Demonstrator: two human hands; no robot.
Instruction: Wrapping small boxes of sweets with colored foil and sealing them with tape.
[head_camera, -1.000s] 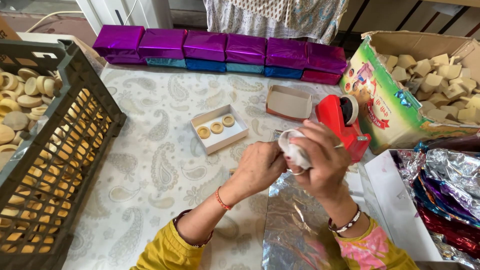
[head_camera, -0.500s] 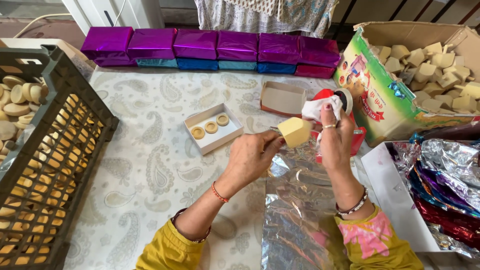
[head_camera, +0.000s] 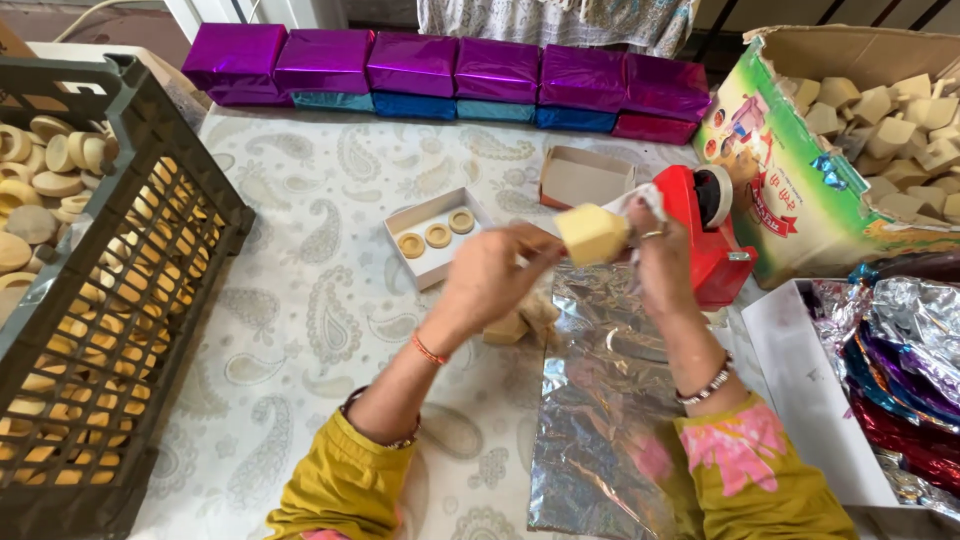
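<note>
On a paisley tablecloth (head_camera: 330, 330), beside the red tape dispenser (head_camera: 705, 235), left hand (head_camera: 495, 280) and right hand (head_camera: 655, 255) pinch a pale yellow block (head_camera: 590, 233) above silver foil (head_camera: 600, 400)

Mustard sleeves, pink patch, beaded bracelets.

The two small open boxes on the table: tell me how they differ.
The white box holds three round tan rings; the brown box looks empty. The white box lies nearer the left hand; the brown box lies beside the red tape dispenser. Both are shallow, rectangular and lidless.
</note>
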